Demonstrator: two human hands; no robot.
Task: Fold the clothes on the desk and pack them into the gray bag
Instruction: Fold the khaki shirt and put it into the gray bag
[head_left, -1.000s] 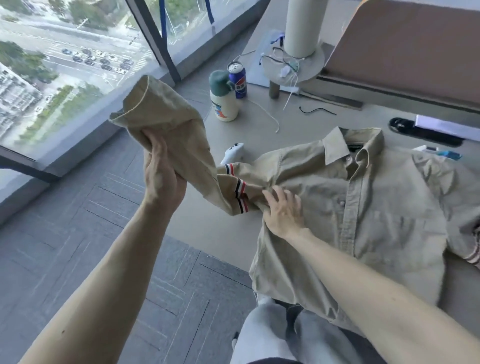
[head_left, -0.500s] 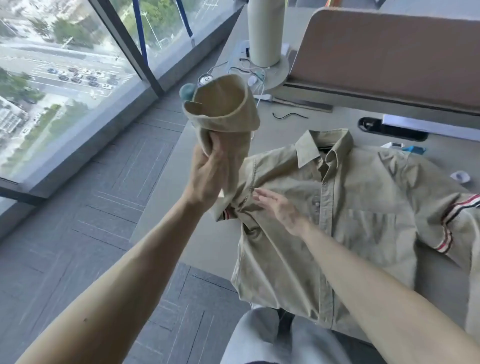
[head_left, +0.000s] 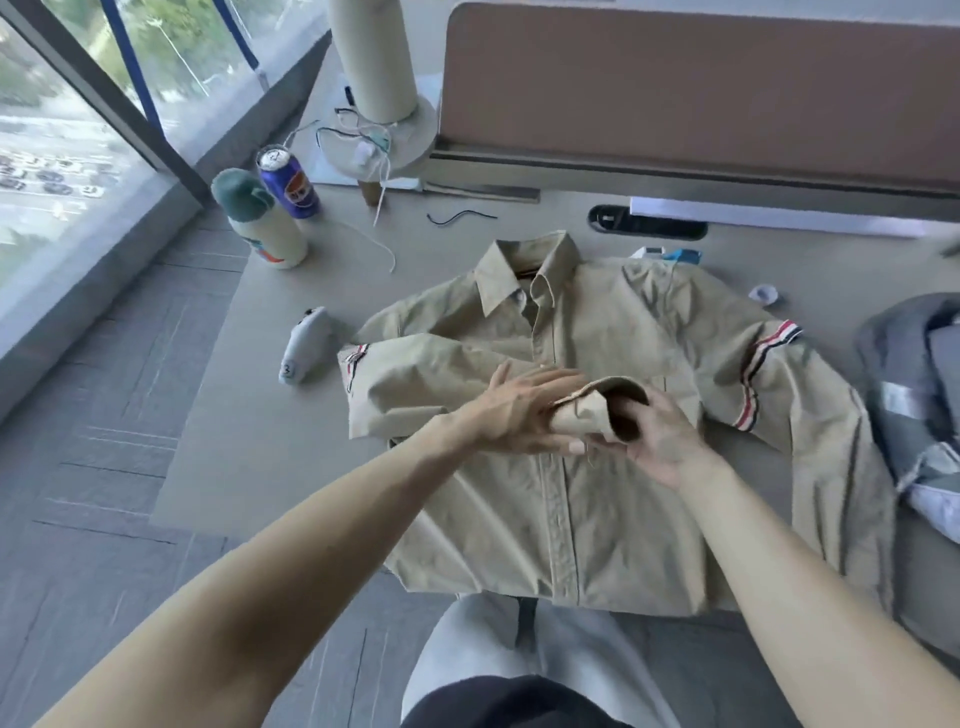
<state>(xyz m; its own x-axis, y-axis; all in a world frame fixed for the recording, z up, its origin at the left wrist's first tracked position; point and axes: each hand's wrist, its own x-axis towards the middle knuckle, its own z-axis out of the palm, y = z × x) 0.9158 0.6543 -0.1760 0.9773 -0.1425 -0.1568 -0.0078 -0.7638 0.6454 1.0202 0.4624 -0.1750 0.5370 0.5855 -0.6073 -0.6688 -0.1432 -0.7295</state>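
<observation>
Early in folding the shirt (head_left: 613, 519), spread front up on the desk (head_left: 244, 447).
Pinching the cuff (head_left: 597, 410) of one sleeve, laid across the chest, between flat fingers and thumb of the left hand (head_left: 519, 415); gripping its open end with curled fingers of the right hand (head_left: 662, 441). Left to do, by the look of it: folding in the other sleeve (head_left: 774, 384), doubling the body, packing into the gray bag (head_left: 904, 395) just beside, contents unclear.

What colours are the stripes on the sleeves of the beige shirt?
Red, white and dark stripes on the shirt, clearest in the head view.
</observation>
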